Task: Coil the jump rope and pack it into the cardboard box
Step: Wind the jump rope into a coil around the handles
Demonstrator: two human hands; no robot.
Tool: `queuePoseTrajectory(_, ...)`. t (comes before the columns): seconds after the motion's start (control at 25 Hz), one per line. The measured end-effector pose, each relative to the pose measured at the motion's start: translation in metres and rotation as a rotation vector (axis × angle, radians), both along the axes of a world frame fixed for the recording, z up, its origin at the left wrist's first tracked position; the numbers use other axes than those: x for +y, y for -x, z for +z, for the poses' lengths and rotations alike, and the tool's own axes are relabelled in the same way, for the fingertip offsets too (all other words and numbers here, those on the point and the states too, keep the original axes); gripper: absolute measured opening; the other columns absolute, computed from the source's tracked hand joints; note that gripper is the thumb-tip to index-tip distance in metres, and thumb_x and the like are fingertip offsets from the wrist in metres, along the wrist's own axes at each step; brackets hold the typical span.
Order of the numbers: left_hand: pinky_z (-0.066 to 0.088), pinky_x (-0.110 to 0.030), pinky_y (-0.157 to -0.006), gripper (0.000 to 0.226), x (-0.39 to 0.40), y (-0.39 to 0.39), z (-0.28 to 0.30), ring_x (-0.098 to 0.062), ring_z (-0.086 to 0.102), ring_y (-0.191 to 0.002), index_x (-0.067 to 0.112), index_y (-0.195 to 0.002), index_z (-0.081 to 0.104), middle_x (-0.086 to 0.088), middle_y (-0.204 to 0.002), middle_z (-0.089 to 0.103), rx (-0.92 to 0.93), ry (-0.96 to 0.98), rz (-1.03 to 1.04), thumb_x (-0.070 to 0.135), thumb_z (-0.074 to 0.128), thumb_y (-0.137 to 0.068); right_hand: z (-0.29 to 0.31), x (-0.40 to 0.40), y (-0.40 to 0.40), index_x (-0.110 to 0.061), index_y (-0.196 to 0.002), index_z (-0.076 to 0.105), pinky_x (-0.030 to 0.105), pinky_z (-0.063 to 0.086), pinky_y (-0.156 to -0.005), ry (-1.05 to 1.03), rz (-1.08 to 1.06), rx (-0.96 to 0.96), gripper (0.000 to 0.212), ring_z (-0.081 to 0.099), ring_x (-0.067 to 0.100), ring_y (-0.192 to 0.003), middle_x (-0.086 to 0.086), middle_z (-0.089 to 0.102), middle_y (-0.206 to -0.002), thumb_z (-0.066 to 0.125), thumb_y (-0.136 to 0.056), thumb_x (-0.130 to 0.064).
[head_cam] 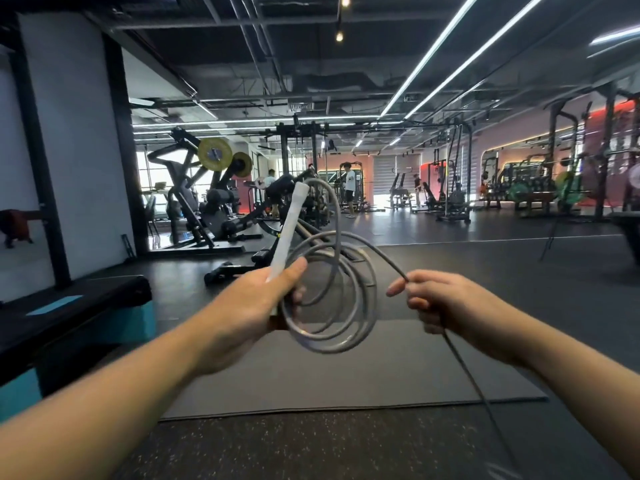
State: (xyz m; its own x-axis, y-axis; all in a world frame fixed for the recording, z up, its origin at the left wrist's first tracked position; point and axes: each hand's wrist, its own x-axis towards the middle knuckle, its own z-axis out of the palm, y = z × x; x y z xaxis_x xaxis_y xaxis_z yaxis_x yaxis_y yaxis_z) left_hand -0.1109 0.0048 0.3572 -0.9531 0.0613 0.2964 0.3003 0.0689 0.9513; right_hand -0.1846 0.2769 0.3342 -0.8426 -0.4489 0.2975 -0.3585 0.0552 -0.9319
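Head view:

- The left hand (242, 306) was closed around the lower end of a white handle (289, 230) and also pinned several grey loops of the jump rope (332, 303) against the palm; the thumb lay across the handle's base.
- The right hand (450, 306) held the free run of rope in a loose pinch, index finger and thumb closed on the cord, the other fingers curled but not tight.
- The rope was held in the air in front of the person, above a dark mat (346, 368) on the gym floor.
- Progress, as judged: coiling was partly done. About four or five loops were gathered at the left hand; a long tail ran from the right hand down and out of the bottom edge, so more remained to wind.
- The second handle was not in view, and no cardboard box appeared; packing had not begun.
- Orientation: the handle's long axis stood steeply, leaning up and to the right, rope end uppermost. The coils hung roughly upright, their open face towards the camera, slightly fanned and not stacked flush.
- A black bench with a teal side (79, 317) stood to the left, well apart.
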Motion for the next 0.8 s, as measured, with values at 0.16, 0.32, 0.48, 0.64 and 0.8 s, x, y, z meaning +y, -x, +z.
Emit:
queuePoseTrajectory(0.16,0.05,-0.039,-0.075,0.031,0.055,0.008,-0.004,-0.017,0.06,-0.061,0.015,-0.079,0.058,-0.001,-0.065,0.063,-0.045,-0.493,0.047,0.04,0.058,-0.098,-0.037,-0.05,-0.02,-0.022,-0.131,0.065,0.027,0.026,-0.055,0.321,0.213,-0.074,0.079,0.034,0.009,-0.062,-0.005,0.049,-0.08,0.092,-0.062,-0.049)
queuePoseTrajectory(0.32,0.048,-0.048,-0.091,0.036,0.086,0.019,-0.014,-0.037,0.072,-0.101,0.021,-0.083,0.068,-0.009,-0.093,0.079,-0.058,-0.612,0.18,0.054,0.058,-0.094,-0.035,-0.082,-0.035,-0.025,-0.121,0.064,0.027,0.032,-0.058,0.557,0.028,-0.007,0.092,0.056,0.0,-0.056,-0.01,0.069,-0.085,0.093,-0.044,-0.064)
queuePoseTrajectory(0.48,0.047,-0.031,-0.054,0.037,0.09,0.018,-0.016,-0.028,0.063,-0.075,0.021,-0.076,0.063,-0.011,-0.086,0.072,-0.113,-0.695,0.262,0.051,0.055,-0.097,-0.025,-0.104,-0.048,-0.02,-0.117,0.063,0.023,0.049,-0.059,0.698,-0.028,-0.042,0.068,0.07,0.007,-0.073,0.001,0.079,-0.097,0.091,-0.058,-0.039)
queuePoseTrajectory(0.64,0.047,-0.023,-0.047,0.032,0.091,0.008,-0.018,-0.013,0.06,-0.052,0.016,-0.078,0.068,-0.003,-0.065,0.069,-0.154,-0.74,0.255,0.039,0.059,-0.098,-0.017,-0.109,-0.049,-0.007,-0.129,0.061,0.034,0.06,-0.079,0.91,0.059,-0.27,0.067,0.071,0.026,-0.097,0.014,0.073,-0.107,0.086,-0.071,-0.029)
queuePoseTrajectory(0.8,0.043,-0.021,-0.045,0.034,0.095,0.008,-0.021,-0.012,0.059,-0.044,0.016,-0.081,0.066,-0.001,-0.063,0.07,-0.166,-0.767,0.298,0.042,0.053,-0.1,-0.012,-0.103,-0.054,-0.013,-0.113,0.069,0.037,0.051,-0.079,0.587,0.067,-0.2,0.064,0.068,0.028,-0.095,0.013,0.079,-0.099,0.088,-0.063,-0.047)
